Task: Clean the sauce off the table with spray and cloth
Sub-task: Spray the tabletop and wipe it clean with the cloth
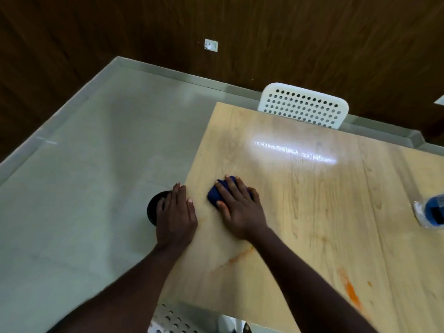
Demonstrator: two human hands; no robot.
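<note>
My right hand (pixel 237 207) presses flat on a dark blue cloth (pixel 213 194) near the left edge of the light wooden table (pixel 312 188). Most of the cloth is hidden under the fingers. My left hand (pixel 176 215) lies flat at the table's left edge, fingers spread, holding nothing. Orange sauce streaks (pixel 240 254) run just below my right wrist, and a thicker orange smear (pixel 350 290) lies toward the near right. A spray bottle (pixel 431 210) with a blue top lies at the right edge of the view, cut off.
A white perforated chair (pixel 304 105) stands at the table's far side. Another perforated chair (pixel 173 318) shows at the near edge. A round black object (pixel 155 205) sits on the pale floor beneath my left hand. Dark wooden walls enclose the room.
</note>
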